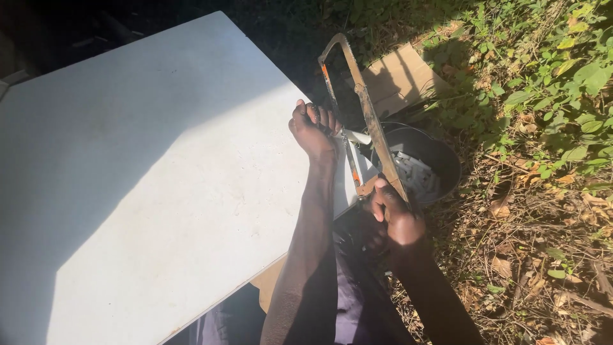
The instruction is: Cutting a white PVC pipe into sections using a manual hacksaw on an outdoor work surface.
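Observation:
My left hand [314, 130] presses a thin white pipe [357, 136] down at the right edge of a big white board [159, 179]. The pipe's end sticks out past the edge. My right hand [394, 214] grips the handle of a rusty hacksaw [365, 105], whose frame slants up and away from me. The saw's blade lies across the pipe just right of my left fingers. Directly below the pipe's free end stands a dark round bucket [440, 156] holding several short white cut pieces [414, 174].
A flattened brown cardboard piece [402, 76] lies on the ground behind the bucket. Green plants [555, 70] and dry leaves [543, 255] cover the ground to the right. Deep shadow falls over the board's upper left part.

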